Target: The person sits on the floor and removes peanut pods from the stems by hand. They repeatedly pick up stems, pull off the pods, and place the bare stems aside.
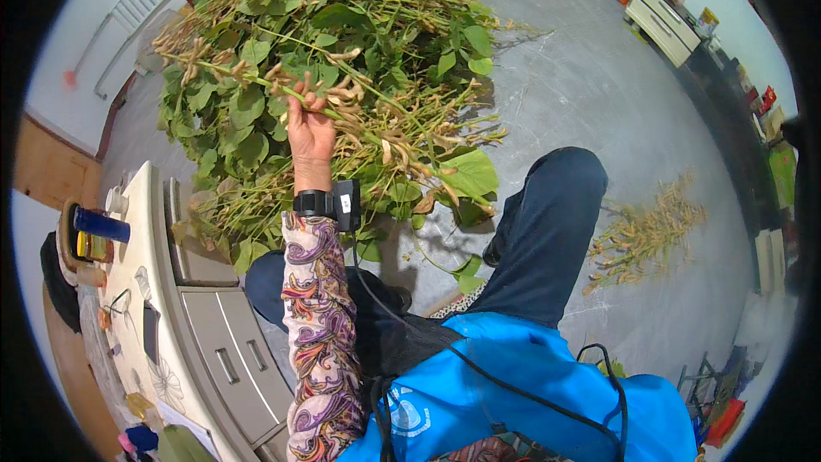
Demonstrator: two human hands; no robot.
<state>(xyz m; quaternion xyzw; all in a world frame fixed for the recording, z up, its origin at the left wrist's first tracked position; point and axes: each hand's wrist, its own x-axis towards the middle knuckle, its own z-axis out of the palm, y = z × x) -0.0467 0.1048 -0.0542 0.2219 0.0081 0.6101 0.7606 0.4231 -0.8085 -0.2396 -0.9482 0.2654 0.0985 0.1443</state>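
My left hand (312, 125), palm up, grips the stem of a soybean plant (378, 141) between thumb and fingers. The stalk runs from upper left down to the right, with dry tan pods along it and a broad green leaf (473, 173) near its lower right end. Under and beyond my hand lies a large heap of soybean plants (359, 19), a tangle of green leaves, stems and pods. A black band with a small cabled device (347, 205) circles my left wrist. My right hand is out of view.
A smaller bunch of podded stalks (648, 234) lies on the grey floor (551, 90) to my right. At my left stands a cabinet (234, 353) with a phone (151, 332) and a blue cylindrical container (101, 223) on top. A drawer unit (662, 24) stands far right.
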